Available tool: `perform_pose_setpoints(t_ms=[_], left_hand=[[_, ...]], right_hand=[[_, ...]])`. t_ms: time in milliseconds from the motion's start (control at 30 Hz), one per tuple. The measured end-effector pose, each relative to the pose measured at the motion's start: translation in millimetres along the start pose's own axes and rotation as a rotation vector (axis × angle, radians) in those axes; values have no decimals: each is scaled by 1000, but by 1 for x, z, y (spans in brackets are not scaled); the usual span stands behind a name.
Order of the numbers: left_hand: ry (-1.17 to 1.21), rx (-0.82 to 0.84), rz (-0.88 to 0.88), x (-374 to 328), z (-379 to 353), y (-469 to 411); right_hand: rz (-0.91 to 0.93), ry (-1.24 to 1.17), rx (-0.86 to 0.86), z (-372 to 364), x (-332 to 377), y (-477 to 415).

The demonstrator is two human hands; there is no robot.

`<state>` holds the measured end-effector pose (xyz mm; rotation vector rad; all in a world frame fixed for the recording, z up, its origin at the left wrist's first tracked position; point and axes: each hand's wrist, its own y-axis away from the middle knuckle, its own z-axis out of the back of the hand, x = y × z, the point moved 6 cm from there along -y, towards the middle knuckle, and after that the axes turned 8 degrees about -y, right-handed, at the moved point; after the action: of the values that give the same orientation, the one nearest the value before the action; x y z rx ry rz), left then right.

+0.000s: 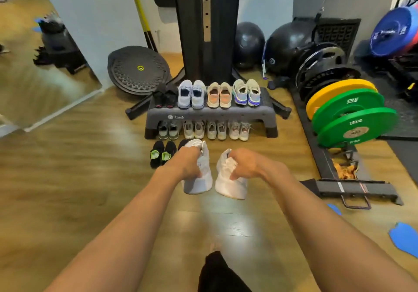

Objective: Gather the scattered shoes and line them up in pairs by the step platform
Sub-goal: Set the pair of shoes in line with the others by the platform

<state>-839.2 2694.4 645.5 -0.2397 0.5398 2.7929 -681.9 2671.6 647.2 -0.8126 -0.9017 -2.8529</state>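
while left hand (187, 162) grips grey shoe (200, 183), right hand (245, 164) grips white shoe (228, 185) | wood floor (90, 167) | step platform (210, 113) ahead

Top of the step platform (210, 113): the top-row shoes (219, 95) stand side by side from end to end, so you have no gap there.
Under the platform: the lower-row shoes (203, 130) fill the opening between its legs.
Front, left half: a black pair with green tongues (163, 153) sits on the floor.
Front, centre: your left hand (187, 162) grips the left white shoe (201, 183) and your right hand (246, 164) the right white shoe (228, 185). They take up this stretch.
Front, right half: bare wood floor (271, 156), where you can pass.
Left of the platform: open floor up to the mirror (45, 70).
Right of the platform: the plate rack (348, 110) stands near, and a low black frame (352, 188) lies in front of it.
Behind the platform: the machine column (205, 43) blocks your reach.
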Motion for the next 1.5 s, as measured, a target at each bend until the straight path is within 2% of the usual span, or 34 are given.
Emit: perform_pose_setpoints(t_ms=[100,267,467,600,767,967,1133,1333,1433,1500], left_hand=[[-25,41,1,23,-10,-73],[-49,86,20,59,-33,-186],[-23,103,1,103,-109,-323],[-75,93,-52,130,-183,-403],[-163,111,-126,160,-313,-493],[-200,39,-177,182,-448,-582],[-246,28,-165,203,-512,-629],[-281,-13,-188,212,-531,-655],[-289,79,-185,214,-538,-663],[-273,178,-183,213,-542,-663]], right_hand=[[-45,54,2,7,-14,-76],[-47,12,-32,11,-35,-191],[-82,13,-34,-16,-86,-336],[-87,25,-69,-49,-131,-426],[-108,68,-104,-113,-208,-529],[-105,93,-151,-190,-289,-644],[-123,104,-193,-241,-330,-708],[-150,78,-267,-270,-348,-741],[-184,47,-247,-280,-347,-747],[-191,57,-168,-286,-345,-750]])
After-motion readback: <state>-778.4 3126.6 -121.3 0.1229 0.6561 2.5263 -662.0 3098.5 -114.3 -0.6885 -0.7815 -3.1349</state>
